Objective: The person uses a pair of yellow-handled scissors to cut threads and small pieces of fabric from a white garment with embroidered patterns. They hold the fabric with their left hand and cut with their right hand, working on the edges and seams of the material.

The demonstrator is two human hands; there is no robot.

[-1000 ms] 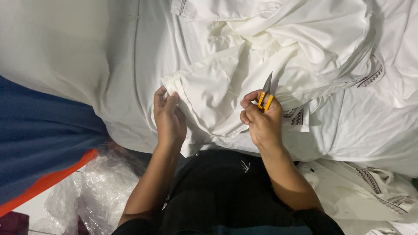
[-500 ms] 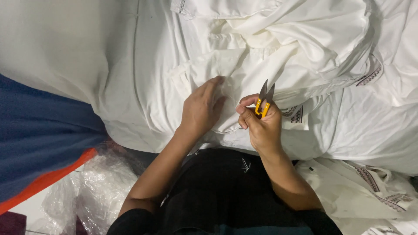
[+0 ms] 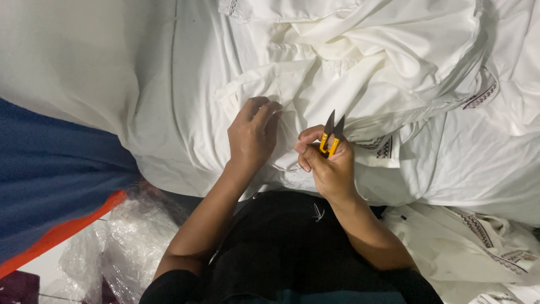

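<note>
**Snips in one hand, white cloth under the other**

Looking straight down at someone's lap here. The right hand point(image 3: 332, 169) is clenched around a pair of small yellow-handled snips point(image 3: 330, 137), thumb and fingers wrapped on the handle, with the two dark blades pointing up and away from the body. The blade tips stand a little apart and sit just above the edge of the white cloth point(image 3: 315, 73), can't tell if they actually touch it.

The left hand point(image 3: 251, 138) is just beside the right one, palm down, lying flat on the cloth. Fingers are loose and slightly curled, tips pressing on a folded bit of fabric, not really pinching anything as far as I can see.

The cloth itself is a big heap of white garments, bunched up in the middle and spreading across the whole top and right of the view. A few pieces have dark embroidered trim point(image 3: 484, 95) along an edge, one strip just right of the snips, more at lower right.

Other stuff around: a blue sheet point(image 3: 50, 186) with an orange border on the left, crinkly clear plastic point(image 3: 112, 247) down at lower left beside the left forearm, and the person's black shirt point(image 3: 287, 247) at the bottom between both arms, with a tiny white thread stuck on it.
</note>
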